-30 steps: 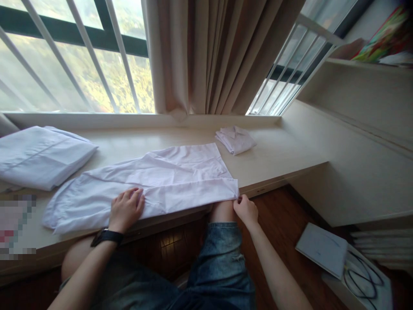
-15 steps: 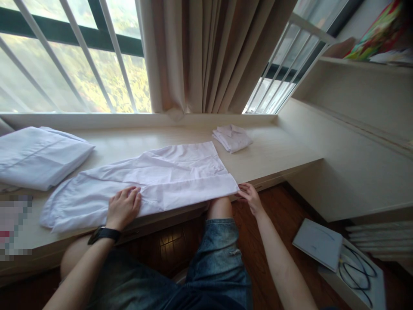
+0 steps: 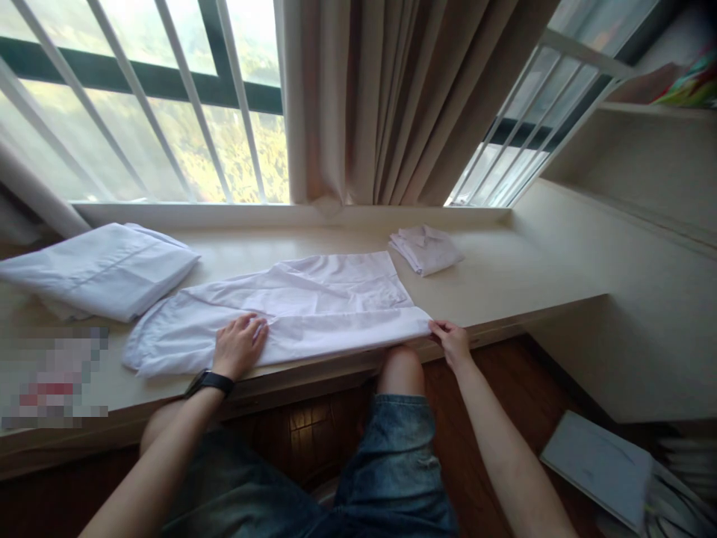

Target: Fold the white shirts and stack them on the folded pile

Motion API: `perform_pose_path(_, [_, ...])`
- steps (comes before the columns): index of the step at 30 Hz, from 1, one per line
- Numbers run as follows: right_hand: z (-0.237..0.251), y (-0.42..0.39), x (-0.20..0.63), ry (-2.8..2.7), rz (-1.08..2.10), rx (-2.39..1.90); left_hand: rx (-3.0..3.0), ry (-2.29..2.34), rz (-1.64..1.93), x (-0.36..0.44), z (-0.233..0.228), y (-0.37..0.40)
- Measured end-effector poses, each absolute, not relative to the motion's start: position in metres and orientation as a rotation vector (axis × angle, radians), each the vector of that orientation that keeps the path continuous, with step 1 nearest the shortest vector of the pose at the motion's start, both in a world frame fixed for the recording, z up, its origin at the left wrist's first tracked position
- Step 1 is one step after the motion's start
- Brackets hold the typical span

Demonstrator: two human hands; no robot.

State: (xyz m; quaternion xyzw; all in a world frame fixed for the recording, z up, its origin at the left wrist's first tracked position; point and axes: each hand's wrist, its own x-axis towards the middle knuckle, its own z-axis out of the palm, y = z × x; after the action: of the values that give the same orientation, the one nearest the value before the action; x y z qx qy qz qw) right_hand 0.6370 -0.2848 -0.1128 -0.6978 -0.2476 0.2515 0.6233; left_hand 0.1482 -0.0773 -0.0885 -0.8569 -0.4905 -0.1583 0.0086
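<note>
A long white garment (image 3: pixel 314 299) lies spread along the pale ledge, with a strip folded over along its front edge. My left hand (image 3: pixel 240 345), a black watch on its wrist, rests on the near side of the cloth with its fingers laid out flat. At the right end, my right hand (image 3: pixel 449 340) pinches the garment's near corner between thumb and fingers. Just behind that end sits a small folded white shirt (image 3: pixel 426 250), its collar on top. A larger folded pile of white cloth (image 3: pixel 106 269) lies to the left of the garment.
The ledge (image 3: pixel 504 276) runs beneath a barred window (image 3: pixel 140 112) and a beige curtain (image 3: pixel 386 104). Below its front edge are my knees. A flat grey-white box (image 3: pixel 599 463) with cables beside it lies at lower right. A blurred-out item (image 3: pixel 56 377) lies at left.
The view has turned left, so everything sits farther right. My right hand's looser fingers have closed on the garment's near corner. My left hand still rests on the cloth.
</note>
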Motion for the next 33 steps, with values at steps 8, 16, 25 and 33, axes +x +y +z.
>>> perform_pose_path(8, [-0.138, -0.289, 0.672, -0.825, 0.291, -2.094, -2.590, -1.671, -0.631, 0.104, -0.074, -0.063])
perform_pose_path(16, [-0.117, -0.227, 0.601, -1.638, -0.228, -2.181, -2.725, -1.665, -0.334, 0.066, -0.087, -0.066])
perform_pose_path(25, [-0.141, -0.195, 0.568, -1.780, -0.061, -2.348, -3.013, -1.417, -0.634, 0.066, -0.058, -0.092])
perform_pose_path(33, [-0.142, -0.195, 0.571, -1.814, -0.099, -2.444, -2.978, -1.686, -0.599, 0.043, -0.075, -0.065])
